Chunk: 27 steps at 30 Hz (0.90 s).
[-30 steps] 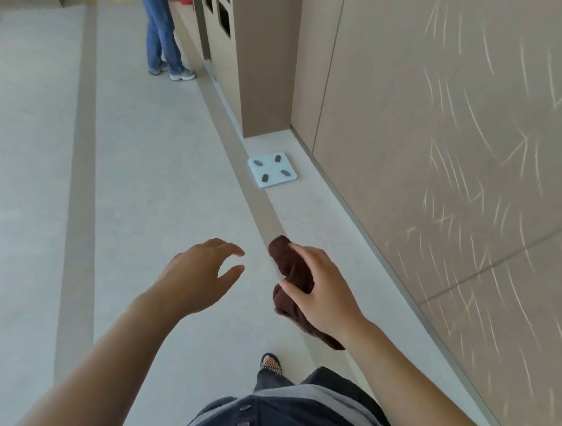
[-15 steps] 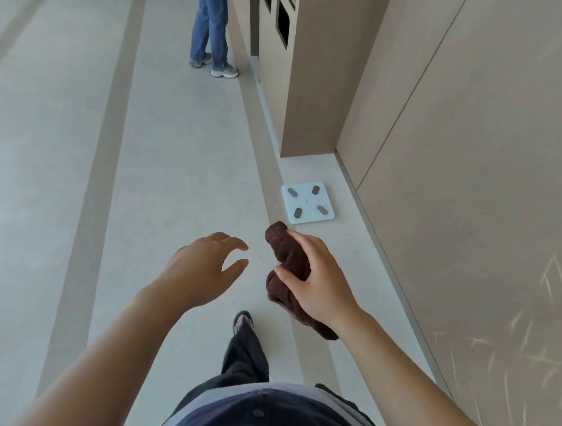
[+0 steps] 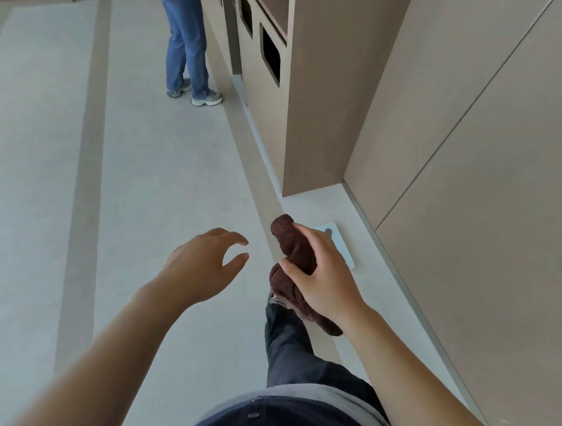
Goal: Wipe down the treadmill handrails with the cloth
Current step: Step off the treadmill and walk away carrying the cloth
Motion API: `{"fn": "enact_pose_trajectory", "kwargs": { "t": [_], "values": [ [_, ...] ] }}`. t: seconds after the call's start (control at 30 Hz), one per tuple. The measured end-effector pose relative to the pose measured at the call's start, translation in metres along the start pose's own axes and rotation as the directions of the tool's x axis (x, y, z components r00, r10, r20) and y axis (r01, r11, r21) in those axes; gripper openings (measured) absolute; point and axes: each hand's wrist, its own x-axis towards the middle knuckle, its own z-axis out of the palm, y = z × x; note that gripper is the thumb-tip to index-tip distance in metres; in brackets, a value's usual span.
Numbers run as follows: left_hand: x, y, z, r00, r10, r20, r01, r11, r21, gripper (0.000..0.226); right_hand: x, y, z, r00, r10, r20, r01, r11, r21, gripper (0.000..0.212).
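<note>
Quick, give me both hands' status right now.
Left hand: open, empty, fingers loosely curled.
Right hand: closed around the brown cloth.

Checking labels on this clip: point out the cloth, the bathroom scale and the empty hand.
cloth (image 3: 288, 242): head view, on the upper bunched part above the right hand's fingers.
bathroom scale (image 3: 337, 237): head view, on its visible pale top corner.
left hand (image 3: 198, 267): head view, on the back of the hand.
</note>
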Motion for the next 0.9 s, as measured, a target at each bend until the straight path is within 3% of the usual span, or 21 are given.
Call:
{"fn": "enact_pose_trajectory", "kwargs": {
  "t": [0.47, 0.9],
  "values": [
    [0.314, -0.097, -0.142, 0.995, -0.099, -0.005, 0.099, 0.995, -0.001, 0.035, 0.382, -0.013, 0.023, 0.994, -0.015, 0.106, 0.016, 1.0, -0.004, 0.055],
    [0.622, -0.224, -0.281, 0.998, 0.055, 0.011, -0.055, 0.998, 0.029, 0.035, 0.692, -0.035, 0.075, 0.988, 0.144, -0.054, -0.146, 0.989, -0.031, 0.059]
  ]
}}
